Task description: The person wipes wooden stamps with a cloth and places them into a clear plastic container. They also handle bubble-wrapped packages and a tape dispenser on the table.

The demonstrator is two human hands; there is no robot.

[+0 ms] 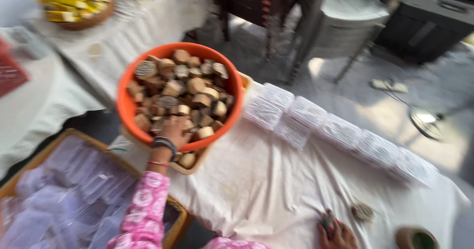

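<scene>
Left hand (174,129) reaches into orange bowl (127,108) at 11 o'clock, fingers among wooden blocks (190,88); grip unclear, img blurred. Right hand (335,234), at 5 o'clock, lies on white cloth (266,189), closed round a small dark object (328,224).

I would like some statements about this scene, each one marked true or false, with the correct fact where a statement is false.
1. The left hand reaches into an orange bowl filled with small wooden blocks. True.
2. The right hand is lifted high above the table. False: it rests low on the white cloth, near the bottom edge of the view, with a small dark object under its fingers.
3. A row of clear packets lies on the cloth to the right of the bowl. True.
4. The person's sleeve is plain blue. False: it is pink with a white pattern.
5. The basket at the top left holds yellow items. True.
</scene>
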